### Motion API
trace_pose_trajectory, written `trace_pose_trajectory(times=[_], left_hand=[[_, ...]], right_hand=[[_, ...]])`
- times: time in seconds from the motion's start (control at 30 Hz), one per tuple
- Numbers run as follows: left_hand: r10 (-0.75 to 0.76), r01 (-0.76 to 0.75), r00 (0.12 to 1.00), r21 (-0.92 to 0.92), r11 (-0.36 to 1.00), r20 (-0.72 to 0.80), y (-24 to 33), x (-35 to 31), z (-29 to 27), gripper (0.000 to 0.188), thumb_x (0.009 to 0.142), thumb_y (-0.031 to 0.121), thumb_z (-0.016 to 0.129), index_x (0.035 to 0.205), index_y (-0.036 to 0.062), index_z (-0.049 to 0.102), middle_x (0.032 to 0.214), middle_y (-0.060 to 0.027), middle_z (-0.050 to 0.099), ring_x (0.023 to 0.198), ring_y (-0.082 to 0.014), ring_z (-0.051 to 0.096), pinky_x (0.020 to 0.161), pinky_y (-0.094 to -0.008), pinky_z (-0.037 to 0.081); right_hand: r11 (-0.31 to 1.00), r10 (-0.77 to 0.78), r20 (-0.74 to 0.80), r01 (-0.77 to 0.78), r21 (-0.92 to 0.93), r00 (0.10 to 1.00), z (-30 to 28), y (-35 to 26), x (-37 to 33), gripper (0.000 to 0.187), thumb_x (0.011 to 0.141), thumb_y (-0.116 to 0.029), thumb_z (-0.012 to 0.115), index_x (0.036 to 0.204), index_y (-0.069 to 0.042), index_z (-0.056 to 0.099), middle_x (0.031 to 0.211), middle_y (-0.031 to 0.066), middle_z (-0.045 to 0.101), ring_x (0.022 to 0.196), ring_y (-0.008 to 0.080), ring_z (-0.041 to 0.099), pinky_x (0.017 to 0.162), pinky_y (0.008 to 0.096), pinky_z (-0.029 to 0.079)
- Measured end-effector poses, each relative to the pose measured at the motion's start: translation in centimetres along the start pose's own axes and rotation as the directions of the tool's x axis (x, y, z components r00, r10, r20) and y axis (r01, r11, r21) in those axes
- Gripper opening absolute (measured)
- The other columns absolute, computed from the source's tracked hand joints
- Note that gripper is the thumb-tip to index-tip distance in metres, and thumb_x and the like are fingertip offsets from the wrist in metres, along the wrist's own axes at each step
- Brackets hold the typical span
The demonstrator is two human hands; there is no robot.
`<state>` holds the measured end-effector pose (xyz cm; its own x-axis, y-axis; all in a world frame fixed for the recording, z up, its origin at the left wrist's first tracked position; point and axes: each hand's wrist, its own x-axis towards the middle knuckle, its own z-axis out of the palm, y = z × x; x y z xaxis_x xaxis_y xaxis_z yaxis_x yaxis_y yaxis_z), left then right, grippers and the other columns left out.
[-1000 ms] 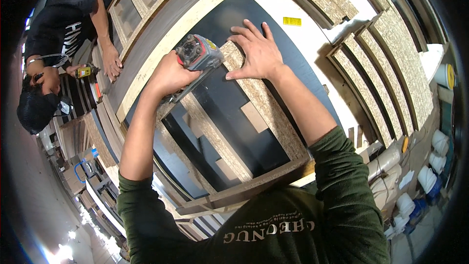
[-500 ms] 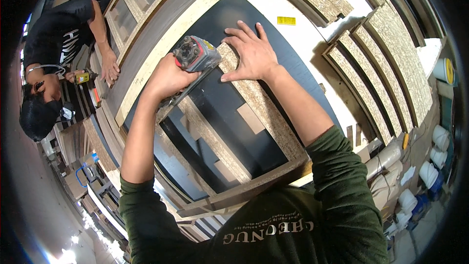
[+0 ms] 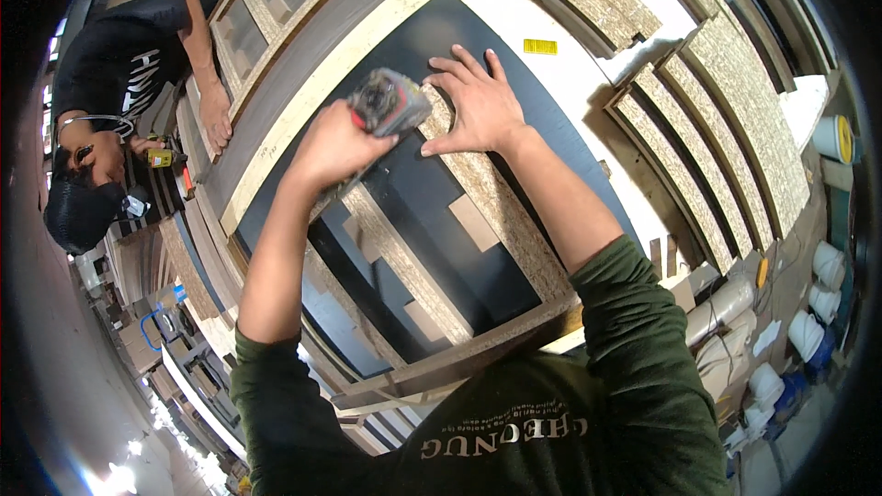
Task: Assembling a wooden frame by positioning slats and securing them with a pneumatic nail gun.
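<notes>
My left hand (image 3: 333, 149) is closed around the handle of a grey and red nail gun (image 3: 397, 103), whose head is smeared by motion. The tool is over the far end of a particle board frame (image 3: 501, 197), and its nose is hidden from view. My right hand (image 3: 482, 108) rests with fingers spread at the far end of the frame's right-hand strip, thumb apart from the fingers. Under the frame lies a dark, curved-edge panel (image 3: 436, 23). Small light blocks (image 3: 474, 223) sit against the inner sides of the strips.
A co-worker (image 3: 124, 73) leans in at the left, holding a yellow tool (image 3: 161, 156) beside another wooden frame (image 3: 266, 18). Curved particle board pieces (image 3: 712, 152) are stacked at the right. White buckets (image 3: 807, 331) stand along the far right, near a rolled sheet (image 3: 721, 298).
My left hand and the nail gun have shifted slightly right, and the gun's head has tilted toward my right hand. My right hand stays almost in place.
</notes>
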<state>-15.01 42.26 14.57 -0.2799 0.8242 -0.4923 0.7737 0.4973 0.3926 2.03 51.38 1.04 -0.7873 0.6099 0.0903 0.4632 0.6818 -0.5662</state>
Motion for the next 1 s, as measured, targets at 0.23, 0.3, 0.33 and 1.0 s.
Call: trace_pose_trajectory(times=[0.23,0.3,0.33,1.0], left_hand=[[-0.257,0.224,0.962,-0.266,0.938,-0.096,-4.3,-15.8,1.7,0.034,0.070,0.019,0.078,0.097,0.0035,0.065,0.090,-0.0138,0.069,0.083,-0.0246,0.068,0.071,-0.0352,0.052],[-0.360,0.315,0.925,-0.277,0.908,-0.125,-7.1,-22.6,3.3,0.031,0.072,0.018,0.077,0.097,0.0020,0.066,0.088,-0.0131,0.070,0.083,-0.0203,0.068,0.071,-0.0344,0.053],[-0.373,0.266,0.895,-0.379,0.886,-0.244,-8.4,-26.0,5.2,0.031,0.073,0.019,0.077,0.096,0.0015,0.067,0.086,-0.0136,0.070,0.081,-0.0198,0.068,0.070,-0.0342,0.053],[-0.836,0.472,0.311,-0.690,0.548,-0.451,-39.3,-56.6,27.7,0.051,0.077,0.020,0.068,0.121,0.0002,0.048,0.104,-0.0264,0.061,0.099,-0.0446,0.058,0.085,-0.0493,0.046]], right_hand=[[0.998,-0.029,-0.043,0.026,-0.053,0.999,0.2,0.2,0.0,0.103,0.051,-0.076,0.070,0.133,-0.017,0.050,0.144,0.0036,0.041,0.141,0.0271,0.024,0.114,0.0560,0.012],[0.998,-0.038,-0.021,0.037,-0.041,0.999,-0.1,-1.2,0.8,0.103,0.053,-0.075,0.068,0.135,-0.016,0.048,0.145,0.0049,0.040,0.141,0.0286,0.023,0.114,0.0563,0.010],[0.998,-0.063,-0.065,0.061,-0.032,0.996,-0.3,-1.5,0.8,0.102,0.054,-0.075,0.067,0.135,-0.016,0.049,0.144,0.0056,0.042,0.140,0.0289,0.026,0.114,0.0562,0.012],[0.923,0.298,-0.044,-0.276,0.269,0.953,1.4,-0.5,-18.2,0.081,0.076,-0.014,0.075,0.142,-0.002,0.031,0.126,0.0170,0.052,0.115,0.0247,0.053,0.096,0.0338,0.042]])
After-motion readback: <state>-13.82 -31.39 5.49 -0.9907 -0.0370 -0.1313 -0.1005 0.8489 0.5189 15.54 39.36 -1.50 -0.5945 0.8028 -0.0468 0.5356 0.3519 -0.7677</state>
